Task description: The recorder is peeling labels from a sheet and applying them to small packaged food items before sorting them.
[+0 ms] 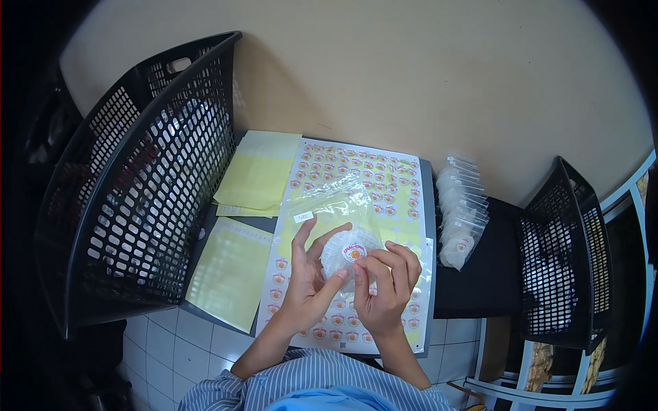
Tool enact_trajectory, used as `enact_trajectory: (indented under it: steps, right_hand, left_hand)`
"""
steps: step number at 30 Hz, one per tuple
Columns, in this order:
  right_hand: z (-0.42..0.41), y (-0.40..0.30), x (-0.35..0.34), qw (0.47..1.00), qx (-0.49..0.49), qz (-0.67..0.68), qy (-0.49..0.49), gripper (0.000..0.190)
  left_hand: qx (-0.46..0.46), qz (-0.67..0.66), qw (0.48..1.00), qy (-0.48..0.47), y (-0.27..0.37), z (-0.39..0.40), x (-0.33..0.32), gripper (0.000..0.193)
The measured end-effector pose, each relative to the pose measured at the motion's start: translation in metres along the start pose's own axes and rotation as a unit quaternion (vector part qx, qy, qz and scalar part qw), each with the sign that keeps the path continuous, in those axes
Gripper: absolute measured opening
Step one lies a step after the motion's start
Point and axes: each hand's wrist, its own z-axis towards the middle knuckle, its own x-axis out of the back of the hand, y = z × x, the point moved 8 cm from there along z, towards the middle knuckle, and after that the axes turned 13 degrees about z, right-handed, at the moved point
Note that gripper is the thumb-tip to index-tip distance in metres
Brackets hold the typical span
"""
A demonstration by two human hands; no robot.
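My left hand (307, 290) cradles a clear zip-top plastic bag (334, 203) from the left, its thumb pressed on the front. Inside the bag lie white, round, grid-textured pieces (336, 246), whose material I cannot tell. A small white printed label (303, 217) is on the bag's upper left. At the right edge of a round orange-and-red sticker (354, 251) on the bag's front, thumb and fingertips of my right hand (386, 282) come together. Below the bag is a large sticker sheet (422, 313), with yellowish backing showing where stickers are gone.
Yellow backing sheets (257, 174) and another yellow sheet (231, 277) lie left. A tall black perforated basket (149, 205) stands beside them. Several filled bags (460, 210) overlap on a black surface (473, 293) at right, near a second black basket (565, 257). A wall (385, 77) rises behind.
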Motion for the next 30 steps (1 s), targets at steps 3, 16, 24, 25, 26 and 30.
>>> enact_trajectory:
  steps: [3,16,24,25,26,30]
  right_hand:
    - [0.001,-0.001,0.001,1.0,0.017,0.002,-0.011,0.01]
    - [0.001,-0.009,-0.013,0.999,0.001,-0.008,-0.041,0.011]
    - [-0.005,-0.017,-0.018,0.993,-0.025,-0.03,-0.112,0.028]
    - [-0.007,-0.018,-0.018,0.993,-0.022,-0.031,-0.111,0.028]
    - [-0.008,-0.02,-0.019,0.993,-0.009,-0.025,-0.114,0.029]
    - [-0.011,-0.014,-0.015,0.991,-0.036,0.001,-0.127,0.029]
  left_hand:
    - [-0.003,0.015,1.0,-0.001,0.001,-0.001,0.0,0.072]
    - [0.009,-0.002,1.0,-0.013,0.001,-0.005,0.016,0.073]
    - [0.008,0.004,1.0,0.004,0.004,-0.003,0.031,0.071]
    - [0.013,-0.002,1.0,0.003,0.003,-0.004,0.03,0.071]
    - [0.021,-0.012,1.0,0.002,0.002,-0.004,0.029,0.071]
    - [0.028,0.003,1.0,-0.012,0.0,-0.009,0.021,0.07]
